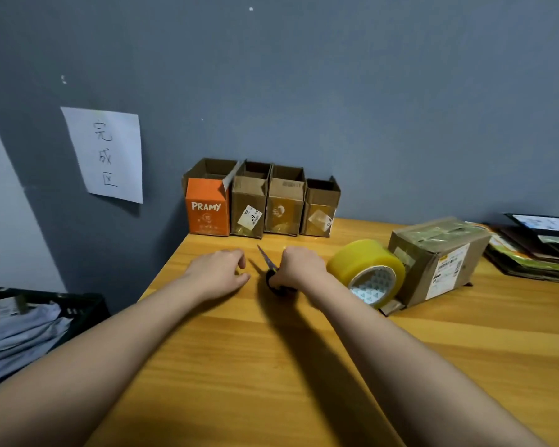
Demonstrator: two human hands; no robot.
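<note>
A pair of small scissors (266, 258) with dark plastic handles and slim metal blades sits low over a wooden worktop (271, 350), its handles buried in the right hand (299, 267). The grip is closed round the handles, fingers curled over them. The shut blades stick out past the knuckles, pointing away and slightly left. Such scissors are probably light and rigid with a sharp tip, so the handles are the safe place to hold. Just left of the grip, the left hand (220, 269) rests on the worktop, fingers loosely curled, with nothing visible in it. Near the grip's right sits a fat roll of yellowish packing tape (365, 269), against a taped brown cardboard parcel (439, 256).
</note>
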